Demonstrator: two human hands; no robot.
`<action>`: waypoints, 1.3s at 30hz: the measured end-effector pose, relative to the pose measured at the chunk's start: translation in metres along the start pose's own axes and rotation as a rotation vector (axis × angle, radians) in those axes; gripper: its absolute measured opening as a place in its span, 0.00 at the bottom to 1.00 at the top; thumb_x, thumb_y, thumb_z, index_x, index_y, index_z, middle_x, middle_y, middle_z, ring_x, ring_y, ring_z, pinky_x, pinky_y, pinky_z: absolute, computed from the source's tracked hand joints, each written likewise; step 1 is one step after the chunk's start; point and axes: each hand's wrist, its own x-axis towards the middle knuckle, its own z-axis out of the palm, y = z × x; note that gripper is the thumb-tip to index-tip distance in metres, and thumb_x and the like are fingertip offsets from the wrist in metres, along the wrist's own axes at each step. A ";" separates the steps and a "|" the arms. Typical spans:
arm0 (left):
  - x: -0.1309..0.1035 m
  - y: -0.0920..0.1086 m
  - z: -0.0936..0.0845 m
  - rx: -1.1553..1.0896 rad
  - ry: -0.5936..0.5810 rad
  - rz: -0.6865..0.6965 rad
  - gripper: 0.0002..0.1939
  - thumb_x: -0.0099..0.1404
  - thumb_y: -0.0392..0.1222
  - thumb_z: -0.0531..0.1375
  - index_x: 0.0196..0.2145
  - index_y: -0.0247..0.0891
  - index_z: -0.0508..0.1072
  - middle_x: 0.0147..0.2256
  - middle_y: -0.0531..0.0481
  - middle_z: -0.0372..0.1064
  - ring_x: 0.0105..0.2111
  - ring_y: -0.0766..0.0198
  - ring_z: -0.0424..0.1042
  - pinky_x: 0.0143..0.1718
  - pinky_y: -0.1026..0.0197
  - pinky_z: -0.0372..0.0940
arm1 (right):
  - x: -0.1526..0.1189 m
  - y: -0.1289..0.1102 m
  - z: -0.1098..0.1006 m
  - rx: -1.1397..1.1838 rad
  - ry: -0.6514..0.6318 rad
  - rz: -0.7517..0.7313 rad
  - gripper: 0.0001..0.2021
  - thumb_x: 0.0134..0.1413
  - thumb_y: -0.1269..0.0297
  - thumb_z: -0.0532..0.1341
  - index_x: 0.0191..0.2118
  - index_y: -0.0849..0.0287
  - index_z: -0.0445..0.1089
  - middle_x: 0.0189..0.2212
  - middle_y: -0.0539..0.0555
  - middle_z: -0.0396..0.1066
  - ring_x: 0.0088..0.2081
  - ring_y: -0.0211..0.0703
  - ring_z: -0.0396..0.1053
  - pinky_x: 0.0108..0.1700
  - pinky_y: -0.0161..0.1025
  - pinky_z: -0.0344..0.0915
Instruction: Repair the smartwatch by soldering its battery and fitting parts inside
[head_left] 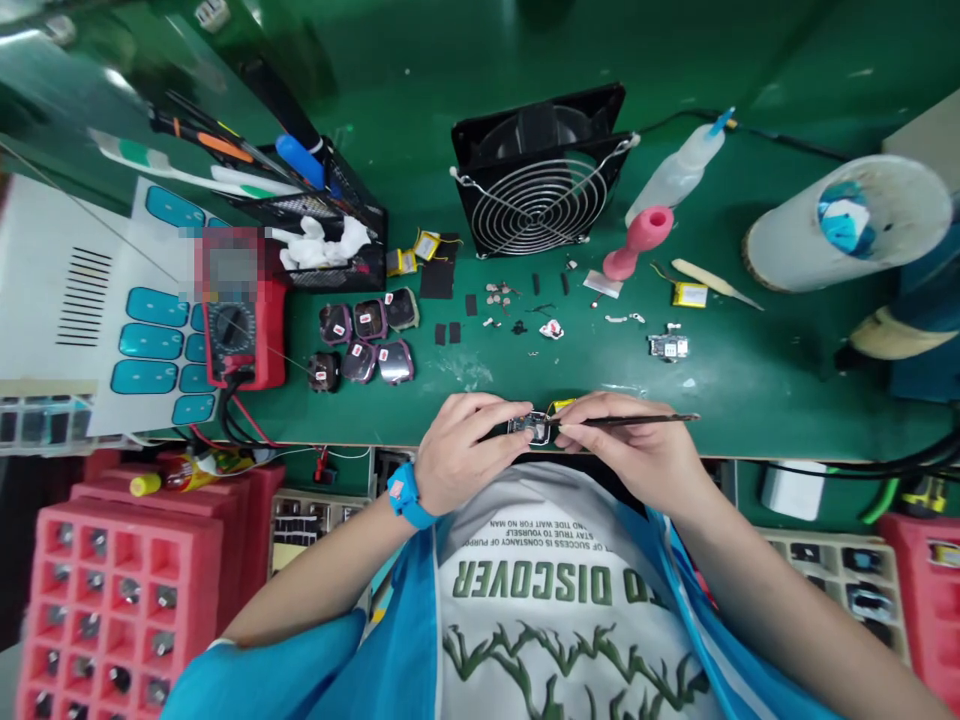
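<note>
My left hand (469, 440), with a blue band at the wrist, grips a small device housing (531, 428) with a circuit board in it at the bench's front edge. My right hand (637, 440) is closed around dark tweezers (645, 419), whose tip meets the housing's right side. A yellow battery cell (562, 405) shows partly behind the right fingers. Ahead of the hands lie a white-and-red small part (551, 329) and several tiny loose pieces. To the right sits another circuit board (668, 346).
Several dark watch-like casings (396, 362) lie left. A fan (536, 185), pink-handled tool (637, 243), bottle (679, 170) and white cylinder (847, 225) stand behind. A red multimeter (244, 330) and mesh tool holder (337, 275) are left. Pink foam trays (124, 600) flank my lap.
</note>
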 end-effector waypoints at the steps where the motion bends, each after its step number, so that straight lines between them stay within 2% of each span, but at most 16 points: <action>1: 0.000 0.000 0.000 0.005 -0.001 0.004 0.05 0.73 0.41 0.64 0.45 0.46 0.80 0.50 0.46 0.81 0.48 0.55 0.78 0.46 0.52 0.72 | 0.000 0.000 0.000 0.016 0.004 0.015 0.09 0.62 0.57 0.70 0.35 0.57 0.81 0.32 0.54 0.80 0.30 0.39 0.78 0.34 0.36 0.80; 7: -0.001 -0.001 0.002 0.022 0.014 0.041 0.07 0.71 0.39 0.66 0.46 0.43 0.79 0.51 0.45 0.81 0.49 0.56 0.76 0.46 0.53 0.69 | 0.005 -0.002 0.000 0.111 0.026 0.121 0.13 0.56 0.52 0.73 0.34 0.58 0.80 0.26 0.52 0.79 0.27 0.40 0.79 0.33 0.35 0.80; 16: 0.000 0.000 0.002 0.054 0.018 0.048 0.06 0.72 0.39 0.65 0.47 0.42 0.79 0.50 0.46 0.81 0.48 0.56 0.77 0.45 0.53 0.71 | -0.005 0.003 0.003 -0.004 0.072 -0.023 0.06 0.62 0.61 0.70 0.36 0.58 0.81 0.33 0.53 0.79 0.31 0.38 0.78 0.35 0.36 0.80; 25: 0.001 0.000 0.003 0.063 0.033 0.061 0.07 0.71 0.38 0.66 0.47 0.40 0.78 0.49 0.46 0.81 0.46 0.54 0.78 0.44 0.53 0.71 | -0.006 0.002 0.004 -0.029 0.098 -0.002 0.06 0.61 0.61 0.70 0.36 0.58 0.81 0.34 0.53 0.80 0.31 0.39 0.79 0.35 0.35 0.81; 33: -0.001 0.001 0.005 0.084 0.050 0.050 0.07 0.72 0.40 0.66 0.47 0.42 0.77 0.49 0.48 0.81 0.47 0.57 0.77 0.45 0.54 0.69 | -0.006 0.002 0.004 -0.044 0.101 -0.026 0.02 0.61 0.66 0.70 0.37 0.55 0.82 0.33 0.52 0.81 0.30 0.37 0.79 0.35 0.33 0.81; 39: -0.003 0.001 0.006 0.108 0.048 0.066 0.09 0.72 0.39 0.66 0.49 0.42 0.77 0.50 0.47 0.81 0.48 0.58 0.77 0.46 0.54 0.69 | -0.006 -0.001 0.005 -0.054 0.103 -0.052 0.03 0.60 0.68 0.70 0.35 0.55 0.82 0.31 0.51 0.81 0.29 0.37 0.79 0.34 0.32 0.81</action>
